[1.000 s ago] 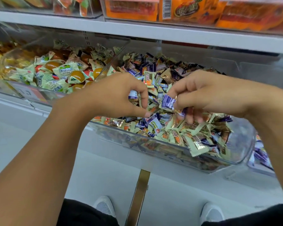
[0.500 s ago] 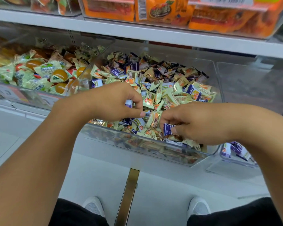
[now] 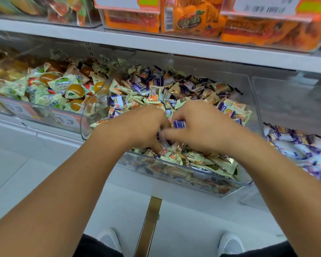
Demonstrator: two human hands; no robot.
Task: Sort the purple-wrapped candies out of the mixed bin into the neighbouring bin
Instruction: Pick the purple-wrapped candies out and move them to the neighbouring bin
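Note:
The clear mixed bin (image 3: 247, 179) in the middle holds pale green, gold and purple-wrapped candies. Both hands meet over its front half. My right hand (image 3: 204, 127) pinches a purple-wrapped candy (image 3: 179, 123) between thumb and fingers. My left hand (image 3: 137, 127) is curled with its fingertips against the right hand. A bit of purple wrapper (image 3: 158, 135) shows under its fingers and its thumb rests on the pile. The neighbouring bin (image 3: 258, 101) to the right holds purple-and-white candies (image 3: 300, 149).
Another clear bin (image 3: 35, 112) of green-wrapped orange jellies stands at the left. A white shelf (image 3: 174, 47) with orange snack packs (image 3: 189, 17) hangs close above the bins. Below are the white floor, a brass strip (image 3: 148, 225) and my white shoes.
My right hand has risen from the bin's front edge with the purple candy and closed in on my left hand. The fingertips now touch. The left hand has hardly moved.

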